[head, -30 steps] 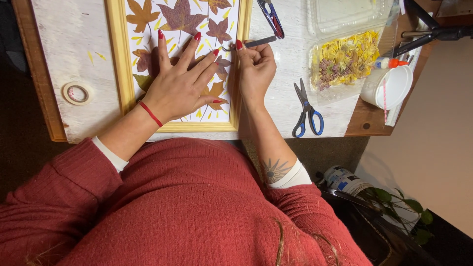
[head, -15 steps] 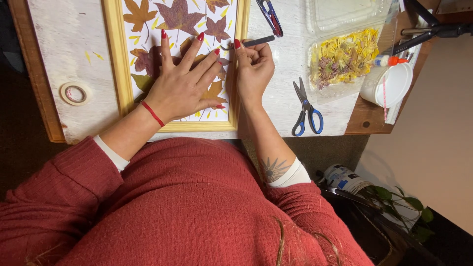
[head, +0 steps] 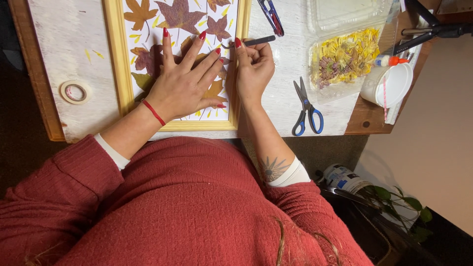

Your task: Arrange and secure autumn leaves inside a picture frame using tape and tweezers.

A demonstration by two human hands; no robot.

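From the head view, I'm seeing the left hand [head: 185,83] lying flat, fingers spread wide, pressing on the pressed leaves [head: 180,17] inside the yellow frame [head: 116,59] on the white tabletop [head: 64,44]. The right hand [head: 253,66] is curling narrow just beside the frame's right edge, pinching dark tweezers [head: 253,42] whose tip is touching the picture. Blue scissors [head: 306,106] are lying near its wrist.

Clear plastic clamshell box [head: 345,54] of yellow dried flowers at bench's right, white-labelled dark jar [head: 345,178] below bench edge
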